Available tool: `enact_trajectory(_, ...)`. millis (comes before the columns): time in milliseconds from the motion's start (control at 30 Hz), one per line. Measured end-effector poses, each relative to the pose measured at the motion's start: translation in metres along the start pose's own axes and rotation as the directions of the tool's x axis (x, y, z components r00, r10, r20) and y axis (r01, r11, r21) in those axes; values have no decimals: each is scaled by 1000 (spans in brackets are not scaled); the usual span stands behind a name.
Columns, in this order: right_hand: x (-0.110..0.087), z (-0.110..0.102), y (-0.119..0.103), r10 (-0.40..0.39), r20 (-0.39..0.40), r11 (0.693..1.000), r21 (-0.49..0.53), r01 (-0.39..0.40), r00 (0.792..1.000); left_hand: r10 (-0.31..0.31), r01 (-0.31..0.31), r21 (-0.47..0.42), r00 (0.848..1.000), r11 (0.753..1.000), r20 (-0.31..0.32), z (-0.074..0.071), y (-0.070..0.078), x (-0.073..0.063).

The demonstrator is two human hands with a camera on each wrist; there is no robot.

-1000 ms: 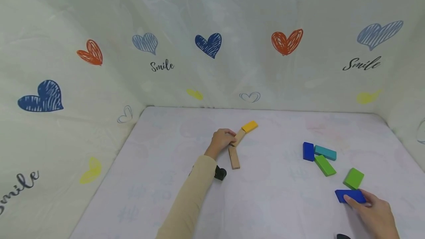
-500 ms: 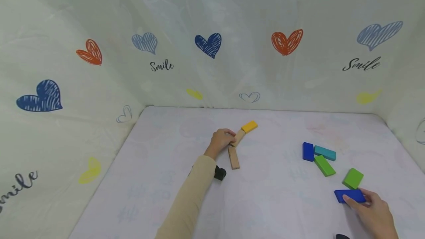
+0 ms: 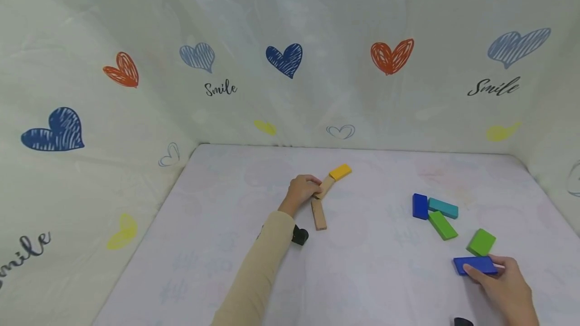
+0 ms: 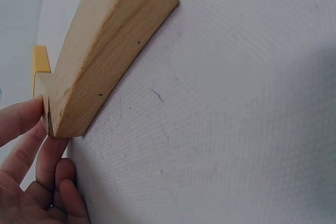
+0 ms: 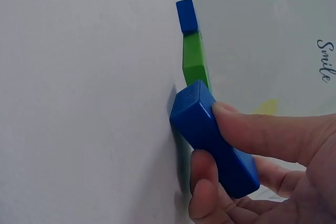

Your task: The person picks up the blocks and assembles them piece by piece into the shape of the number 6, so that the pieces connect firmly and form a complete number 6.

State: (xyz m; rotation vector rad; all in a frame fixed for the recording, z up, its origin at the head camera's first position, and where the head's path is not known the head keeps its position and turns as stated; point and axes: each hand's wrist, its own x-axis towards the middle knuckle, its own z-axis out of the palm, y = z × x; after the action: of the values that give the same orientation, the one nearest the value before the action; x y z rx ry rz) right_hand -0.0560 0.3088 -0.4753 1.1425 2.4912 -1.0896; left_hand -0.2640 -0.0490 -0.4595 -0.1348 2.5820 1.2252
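Observation:
My left hand [image 3: 301, 193] pinches the near end of a plain wooden block [image 3: 326, 186]. This block lies between a yellow block [image 3: 341, 171] and a second plain wooden block [image 3: 319, 215], which points toward me and looms large in the left wrist view. On the right side, my right hand [image 3: 509, 283] holds a blue block [image 3: 476, 265] between thumb and fingers. In the right wrist view the held blue block [image 5: 215, 135] is tilted, with a shadow beside it on the white surface. Just beyond it in the head view lies a green block [image 3: 482, 242].
Further back on the right, another blue block [image 3: 420, 206], a teal block [image 3: 443, 208] and a long green block [image 3: 443, 225] lie together. The black strap [image 3: 299, 235] shows by my left sleeve [image 3: 260, 265]. A printed curtain wall [image 3: 317, 104] stands behind the white table [image 3: 371, 275].
My right hand has shifted slightly left with the blue block, which has turned a little. My left hand and the wooden and yellow blocks look the same.

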Motion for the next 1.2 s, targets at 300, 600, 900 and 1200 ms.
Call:
enact_trajectory(300,2,12,-8,-27,36,990,142,22,999,-24,24,9,1000,1000,0,0,2,-1)
enact_trajectory(600,-12,32,-34,-141,106,929,357,95,984,-22,22,4,1000,1000,-4,1,1,0)
enact_trajectory(900,-31,43,-55,-230,255,886,454,94,939,10,-10,-8,1000,1000,-5,-1,2,-2)
enact_trajectory(1200,-48,64,-70,-341,288,852,496,165,895,23,-23,-17,1000,1000,-5,-1,-1,-1)
